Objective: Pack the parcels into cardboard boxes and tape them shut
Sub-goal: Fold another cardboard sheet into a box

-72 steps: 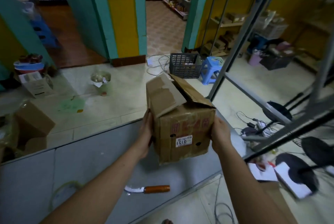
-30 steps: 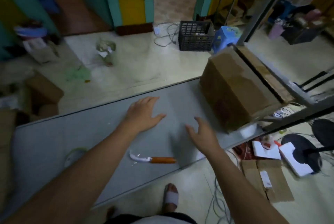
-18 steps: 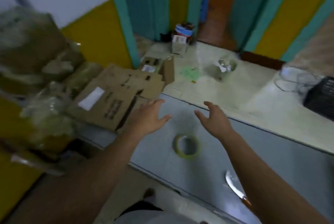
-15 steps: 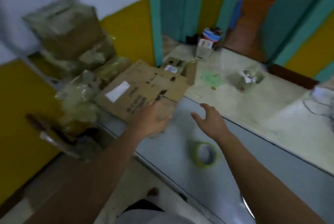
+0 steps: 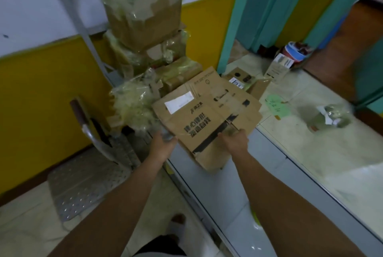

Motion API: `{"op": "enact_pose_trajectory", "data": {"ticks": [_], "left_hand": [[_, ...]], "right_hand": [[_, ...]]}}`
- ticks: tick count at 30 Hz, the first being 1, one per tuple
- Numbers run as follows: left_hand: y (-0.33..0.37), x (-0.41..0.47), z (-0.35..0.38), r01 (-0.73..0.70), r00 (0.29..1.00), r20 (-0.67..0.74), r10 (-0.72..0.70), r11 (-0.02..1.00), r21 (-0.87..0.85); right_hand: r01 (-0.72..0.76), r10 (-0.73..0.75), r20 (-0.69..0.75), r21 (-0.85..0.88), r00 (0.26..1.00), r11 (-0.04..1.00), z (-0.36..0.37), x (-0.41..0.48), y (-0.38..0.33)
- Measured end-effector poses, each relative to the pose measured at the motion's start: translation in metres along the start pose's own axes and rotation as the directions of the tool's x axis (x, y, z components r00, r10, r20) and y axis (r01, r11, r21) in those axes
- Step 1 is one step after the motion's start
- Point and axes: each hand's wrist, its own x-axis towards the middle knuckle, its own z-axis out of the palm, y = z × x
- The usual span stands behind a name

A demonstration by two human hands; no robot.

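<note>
From the head camera, both bare forearms reach forward to a flattened cardboard box (image 5: 207, 120) printed with bold black characters and bearing a white label near its far left corner. The left hand (image 5: 163, 147) holds the box's left edge; blur hides its fingers, but they seem to close on the cardboard. The right hand (image 5: 235, 142) holds the near right edge beside a dark torn slot, its fingers (image 5: 232, 133) curled over the board. The box sits at the end of the grey bench (image 5: 279, 174), its near corner over the bench top and its far part lying on more flattened cardboard (image 5: 234, 93). Whether it is lifted or resting, I cannot tell. Just left of it lies a crumpled clear plastic bundle (image 5: 132, 103), and behind that stands a stack of taped boxes (image 5: 143, 10) against the yellow and white wall. A perforated metal seat (image 5: 83, 180) stands on the floor at the left. Beyond the bench, on a pale surface, lie a green paper slip (image 5: 275, 104) and a blurred clear container (image 5: 329, 118). A sandalled foot (image 5: 176, 225) shows below.
</note>
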Motion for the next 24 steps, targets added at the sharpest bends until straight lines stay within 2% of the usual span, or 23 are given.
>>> {"op": "enact_pose_trajectory", "data": {"ticks": [2,4,9,11,17,21,24], "left_hand": [[0.000,0.003,0.009,0.098,0.995,0.021,-0.096,0.976,-0.196],[0.001,0.007,0.016,0.092,0.996,0.015,-0.091,0.957,-0.275],[0.008,0.012,0.029,0.102,0.992,-0.021,-0.124,0.891,-0.442],[0.012,0.008,0.032,0.121,0.991,0.013,-0.133,0.861,-0.493],[0.030,-0.011,0.025,0.107,0.993,0.108,-0.050,0.780,-0.616],[0.048,-0.029,0.022,0.043,0.978,0.188,0.091,0.793,-0.607],[0.069,-0.049,0.029,0.002,0.939,0.271,0.212,0.783,-0.622]], "right_hand": [[-0.102,0.114,-0.067,0.155,0.991,0.983,0.002,0.006,0.009],[-0.171,0.201,-0.100,0.254,0.974,0.952,0.000,0.003,0.013],[-0.153,0.239,-0.113,0.499,0.964,0.853,0.003,0.005,0.032],[-0.107,0.204,-0.108,0.570,0.973,0.814,0.002,0.003,0.033],[-0.077,0.040,0.072,0.649,0.997,0.757,-0.020,-0.010,0.028],[0.014,-0.060,0.034,0.752,0.998,0.659,-0.043,-0.026,0.037],[0.139,-0.125,-0.078,0.780,0.989,0.610,-0.073,-0.038,0.050]]}}
